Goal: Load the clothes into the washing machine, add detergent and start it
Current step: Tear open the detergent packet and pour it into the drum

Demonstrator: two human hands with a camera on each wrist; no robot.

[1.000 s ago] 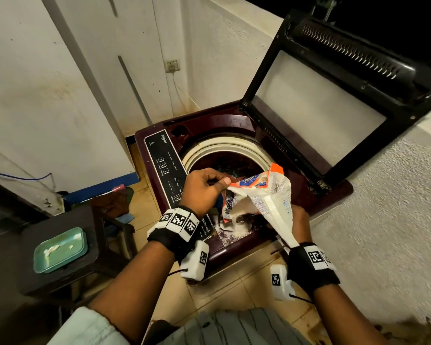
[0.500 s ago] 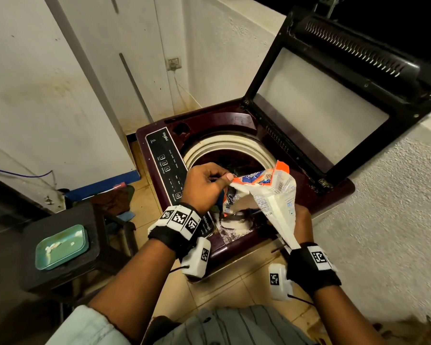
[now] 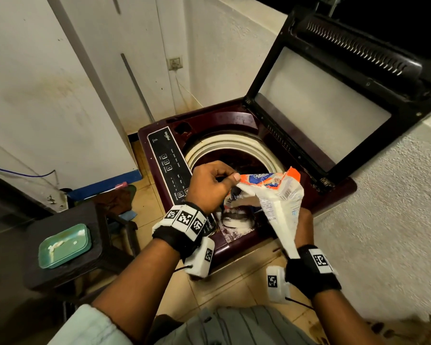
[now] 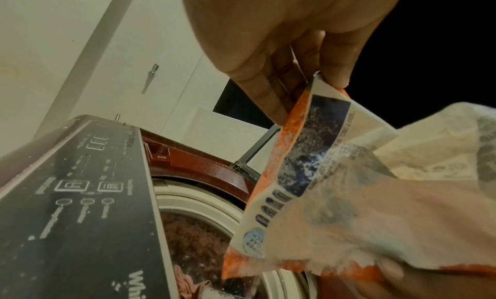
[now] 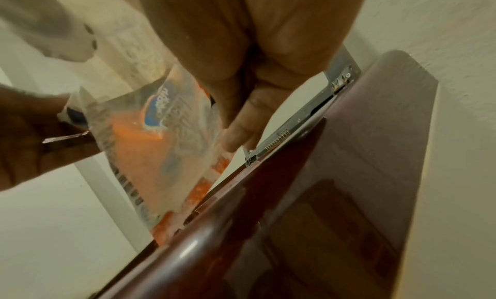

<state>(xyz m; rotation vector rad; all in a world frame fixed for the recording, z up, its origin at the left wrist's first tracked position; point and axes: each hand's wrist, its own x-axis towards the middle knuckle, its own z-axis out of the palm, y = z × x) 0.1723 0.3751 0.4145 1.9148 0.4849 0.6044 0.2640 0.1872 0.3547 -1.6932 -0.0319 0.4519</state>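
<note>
1. The washer (image 3: 237,125) stands on the floor with its lid (image 3: 321,95) raised toward the right wall; its drum (image 3: 234,148) is open, and reddish clothes (image 4: 188,235) lie inside it.
2. The detergent pouch (image 3: 274,195), orange and white with its top torn open, is held over the washer's front edge, its mouth tilted down toward a drawer (image 3: 237,220) dusted with white powder at the front right corner.
3. The left hand (image 3: 209,188) pinches the pouch's torn upper edge between thumb and curled fingers (image 4: 268,95).
4. The right hand (image 3: 304,227) grips the pouch from below and behind; in the head view the pouch hides most of it, and the right wrist view shows its fingers (image 5: 241,131) against the pouch's side.
5. The control panel (image 3: 169,168) runs along the washer's left edge, just beside the left hand.
6. The washer's right edge sits close to the rough wall (image 3: 383,220), with only a narrow gap there.
7. Tiled floor (image 3: 234,290) lies open in front of the washer.
8. Left of it, a dark stool (image 3: 67,270) carries a green tray (image 3: 62,245) with white bits in it.
</note>
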